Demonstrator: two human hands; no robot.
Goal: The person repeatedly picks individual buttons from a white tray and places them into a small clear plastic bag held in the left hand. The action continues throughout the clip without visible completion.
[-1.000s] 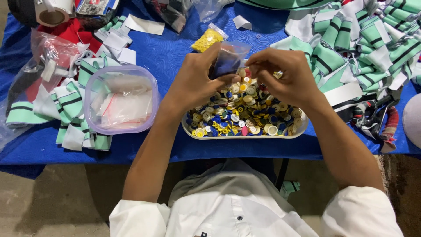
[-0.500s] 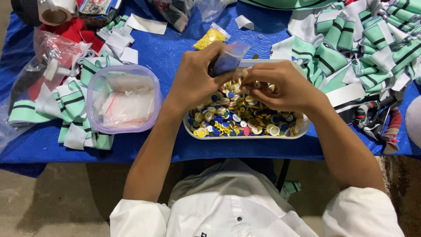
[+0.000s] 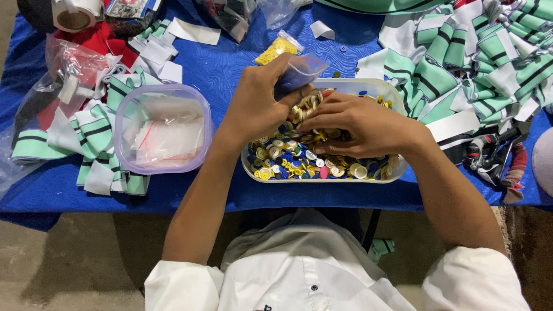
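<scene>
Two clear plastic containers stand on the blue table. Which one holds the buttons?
The rectangular tray under both hands, full of mixed coloured buttons. The rounded container to its left holds only small clear bags.

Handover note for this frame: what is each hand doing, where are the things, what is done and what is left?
Left hand: grip shut on a small clear bag, held open over the tray.
Right hand: resting in the tray of buttons, fingers gathering a bunch at the bag's mouth.
Nearby: a lidded tub of small bags to the left, striped fabric pieces to the right.
Done: bag looks partly filled.
Left: the tray is full of loose buttons.
</scene>
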